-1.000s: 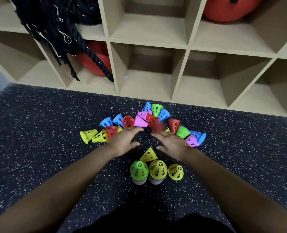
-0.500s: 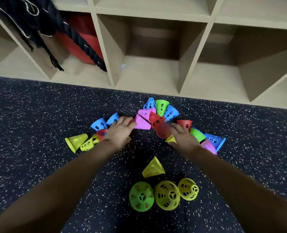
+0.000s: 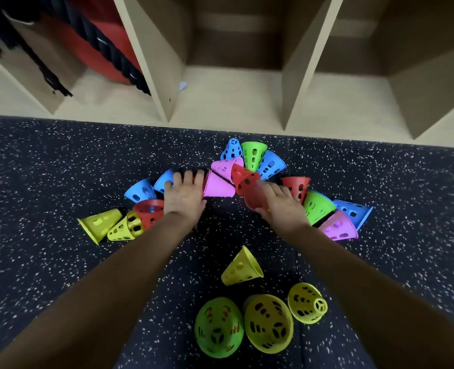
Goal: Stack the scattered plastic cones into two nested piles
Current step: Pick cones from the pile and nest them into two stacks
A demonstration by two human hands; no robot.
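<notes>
Red cone: blurred and off the floor, gripped in the right hand between thumb and fingers. A sliver of yellow shows under the thumb; what it is cannot be told.
Left hand: palm down on the far side of the arc. The fingers drape over a cone almost wholly hidden between a blue cone and a pink cone. Whether they have closed on it cannot be told.
Scattered cones: an arc on the speckled rubber floor, most on their sides and many touching. It runs from the end yellow cone on the left to the end pink cone on the right.
Piles: the green pile and the yellow pile stand tip up, side by side, nearest the person. Other colours seen through the green one's holes suggest cones nested beneath.
Strays: the lying yellow cone rests on its side between arc and piles. The small yellow cone tilts just beside the yellow pile.
Step in hand: judged as pick-up from the arc with both hands. Most cones are not yet nested.
Next move: carry the gripped cone back over one pile, turn it tip up, centre it, and lower it straight until it seats.
Caution: the left hand needs a firm grasp before lifting. Touching neighbours may be dragged or rolled.
</notes>
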